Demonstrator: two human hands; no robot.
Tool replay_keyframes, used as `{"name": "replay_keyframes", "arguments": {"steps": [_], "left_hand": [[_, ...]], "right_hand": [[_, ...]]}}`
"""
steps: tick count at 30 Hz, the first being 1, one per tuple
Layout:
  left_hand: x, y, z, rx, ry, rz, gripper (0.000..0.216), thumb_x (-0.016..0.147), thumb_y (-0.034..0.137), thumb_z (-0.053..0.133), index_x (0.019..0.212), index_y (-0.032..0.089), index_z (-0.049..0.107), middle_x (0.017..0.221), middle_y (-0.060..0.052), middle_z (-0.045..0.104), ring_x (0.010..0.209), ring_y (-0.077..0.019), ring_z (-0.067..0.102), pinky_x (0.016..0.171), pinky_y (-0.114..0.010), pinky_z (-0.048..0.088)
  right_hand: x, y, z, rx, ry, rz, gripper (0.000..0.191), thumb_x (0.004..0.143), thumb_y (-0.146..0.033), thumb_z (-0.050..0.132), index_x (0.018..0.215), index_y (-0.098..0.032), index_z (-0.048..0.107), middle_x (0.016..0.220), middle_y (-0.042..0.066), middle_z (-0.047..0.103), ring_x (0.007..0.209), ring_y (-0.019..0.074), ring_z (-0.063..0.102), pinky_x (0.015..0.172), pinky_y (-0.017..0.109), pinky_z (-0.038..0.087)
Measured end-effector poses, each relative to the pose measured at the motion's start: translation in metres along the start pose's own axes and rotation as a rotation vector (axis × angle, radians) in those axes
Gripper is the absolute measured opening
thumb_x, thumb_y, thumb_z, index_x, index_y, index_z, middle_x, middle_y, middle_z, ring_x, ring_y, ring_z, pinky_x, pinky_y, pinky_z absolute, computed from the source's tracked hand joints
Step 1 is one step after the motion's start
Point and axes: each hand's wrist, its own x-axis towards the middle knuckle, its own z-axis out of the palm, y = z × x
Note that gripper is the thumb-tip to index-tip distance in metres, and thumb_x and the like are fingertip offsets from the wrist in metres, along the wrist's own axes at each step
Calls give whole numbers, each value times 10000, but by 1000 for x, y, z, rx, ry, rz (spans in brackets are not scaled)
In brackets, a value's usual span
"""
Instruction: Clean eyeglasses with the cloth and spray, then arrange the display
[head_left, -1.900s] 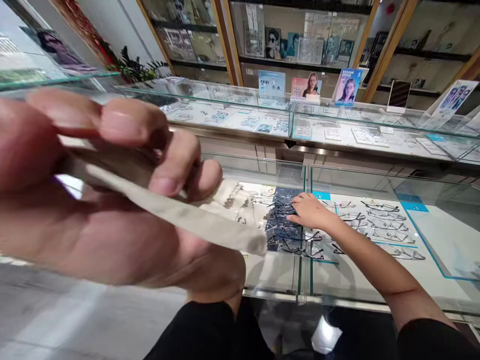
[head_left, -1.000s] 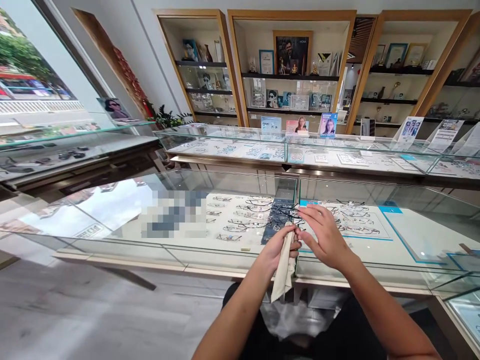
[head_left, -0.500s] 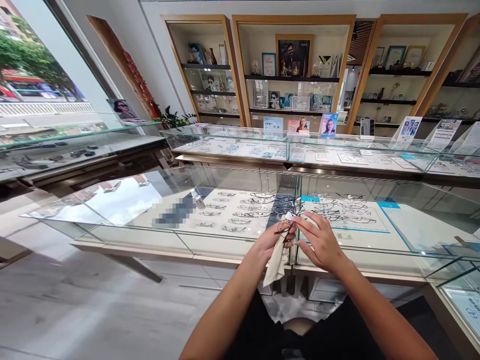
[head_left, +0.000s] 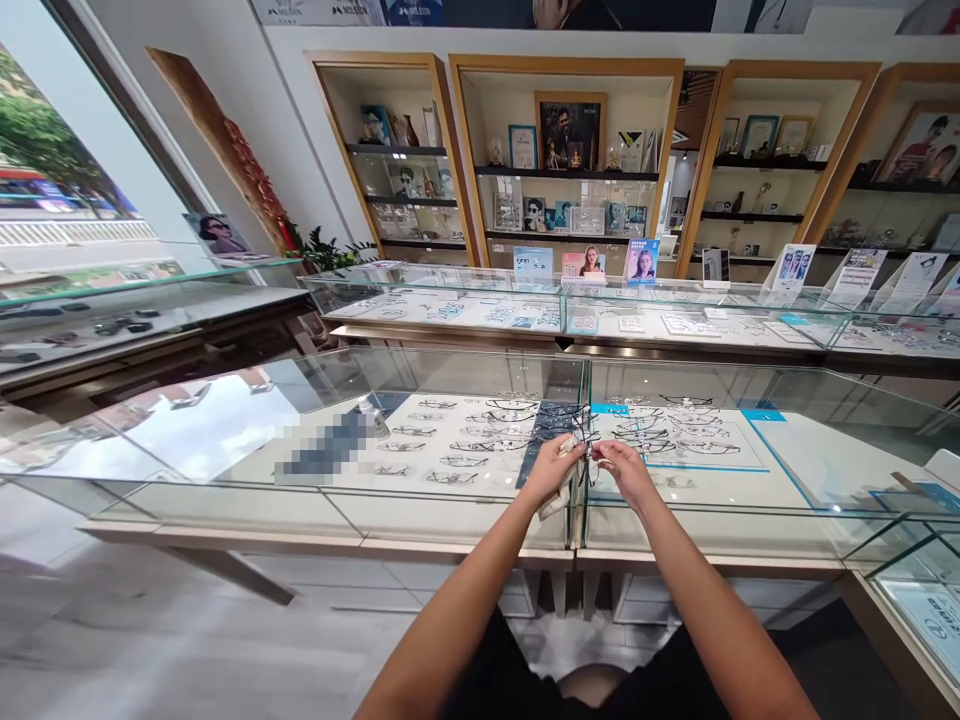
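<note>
Over the glass counter, my left hand (head_left: pixel 553 472) is closed round a cream cleaning cloth (head_left: pixel 553 505), which hangs below the fingers. A thin dark pair of eyeglasses (head_left: pixel 587 458) is held between my two hands, partly covered by the fingers. My right hand (head_left: pixel 624 470) pinches the eyeglasses from the right with thumb and fingertips. Under the glass in front of the hands lie rows of eyeglass frames (head_left: pixel 491 432). A small spray bottle (head_left: pixel 377 420) stands to the left, beside a blurred-out patch.
The glass display counter (head_left: pixel 450 515) runs across in front of me. Behind it stands a second glass case (head_left: pixel 442 310) with upright cards on top. Wooden shelves (head_left: pixel 566 65) line the back wall. Another case (head_left: pixel 150 320) is at the left by the window.
My right hand has gone from spread fingers near the eyeglasses to pinching them. My left hand and the cloth have turned, and less cloth hangs down. The camera view has tilted up slightly.
</note>
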Motion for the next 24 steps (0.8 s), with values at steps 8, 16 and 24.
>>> {"name": "replay_keyframes", "arguments": {"steps": [8, 16, 24], "left_hand": [[-2, -11, -8, 59, -115, 21, 496, 715, 608, 873, 675, 169, 647, 677, 15, 573, 711, -150, 481, 731, -261, 376], [-14, -4, -8, -68, -124, -66, 452, 706, 556, 903, 721, 153, 698, 746, -20, 660, 753, -159, 552, 753, -260, 430], [-13, -3, -14, -347, 11, -235, 432, 666, 487, 893, 727, 176, 599, 599, 42, 540, 506, -74, 409, 494, -222, 284]], "right_hand": [[-3, 6, 0, 60, -39, 39, 384, 606, -509, 961, 698, -195, 760, 726, 14, 701, 731, 160, 591, 798, 345, 475], [-12, -4, -2, 119, -64, 90, 303, 626, -440, 922, 685, -207, 738, 734, 7, 695, 747, 158, 589, 804, 322, 480], [-13, -11, -5, 137, -54, 106, 233, 650, -398, 849, 687, -217, 708, 746, 11, 659, 756, 166, 570, 765, 317, 492]]}}
